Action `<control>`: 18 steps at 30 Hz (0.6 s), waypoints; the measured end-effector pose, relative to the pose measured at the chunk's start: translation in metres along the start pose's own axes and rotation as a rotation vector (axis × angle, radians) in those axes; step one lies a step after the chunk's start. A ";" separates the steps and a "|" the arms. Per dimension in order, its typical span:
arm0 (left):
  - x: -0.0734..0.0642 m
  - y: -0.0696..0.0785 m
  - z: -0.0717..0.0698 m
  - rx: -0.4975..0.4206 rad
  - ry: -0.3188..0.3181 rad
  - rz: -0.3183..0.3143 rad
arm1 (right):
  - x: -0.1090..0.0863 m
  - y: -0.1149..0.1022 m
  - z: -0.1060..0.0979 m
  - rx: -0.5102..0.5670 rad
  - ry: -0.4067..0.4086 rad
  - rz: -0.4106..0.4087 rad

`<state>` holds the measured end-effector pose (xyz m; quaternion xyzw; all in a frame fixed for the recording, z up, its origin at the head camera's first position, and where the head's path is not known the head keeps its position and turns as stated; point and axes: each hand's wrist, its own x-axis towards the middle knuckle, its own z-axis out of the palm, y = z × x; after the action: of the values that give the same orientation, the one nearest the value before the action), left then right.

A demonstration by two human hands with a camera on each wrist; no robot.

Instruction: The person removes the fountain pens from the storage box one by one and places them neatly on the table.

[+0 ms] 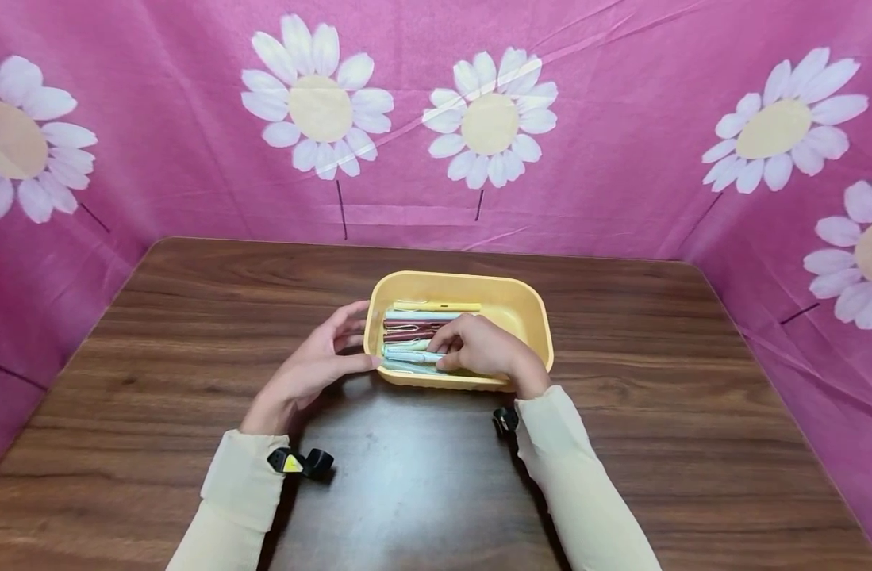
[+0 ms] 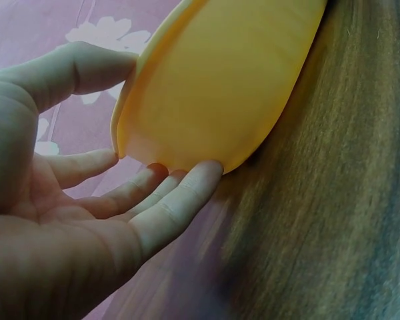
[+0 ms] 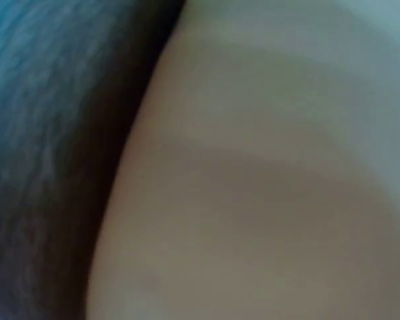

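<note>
A yellow plastic bin [image 1: 528, 317] stands on the table with several pens lying side by side in its left part. My left hand [image 1: 314, 361] holds the bin's left end, thumb at the near corner and fingers [image 2: 177, 213] spread along the outer wall. Inside the bin, my right hand [image 1: 482, 345] pinches the right end of a light blue pen [image 1: 410, 357]. Around that pen lie a yellow pen [image 1: 450, 306], a white pen [image 1: 424, 316], dark red pens [image 1: 403, 336], a green pen [image 1: 405, 346] and a teal pen [image 1: 407, 368].
The bin rests on a dark wood-grain table [image 1: 193, 333]. A pink cloth [image 1: 407, 214] with large white daisies hangs behind and at both sides. Black wrist devices [image 1: 505, 420] sit at both cuffs. The right wrist view is blurred by surfaces very close to the lens.
</note>
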<state>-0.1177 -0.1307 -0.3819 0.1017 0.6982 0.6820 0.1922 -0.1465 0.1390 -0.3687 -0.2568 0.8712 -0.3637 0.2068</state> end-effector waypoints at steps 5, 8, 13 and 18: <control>0.000 0.001 0.002 -0.010 -0.008 0.006 | -0.006 -0.001 -0.005 -0.007 0.033 0.001; 0.000 0.000 0.002 -0.017 -0.009 0.003 | -0.009 -0.001 -0.007 -0.027 0.046 0.001; 0.000 0.000 0.001 -0.011 -0.006 0.001 | -0.015 -0.001 -0.012 -0.049 0.077 -0.012; 0.000 0.000 -0.001 -0.006 -0.007 -0.004 | -0.022 -0.001 -0.019 -0.044 0.116 -0.003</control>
<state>-0.1182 -0.1310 -0.3820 0.1023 0.6957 0.6834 0.1964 -0.1388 0.1618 -0.3522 -0.2410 0.8892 -0.3590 0.1497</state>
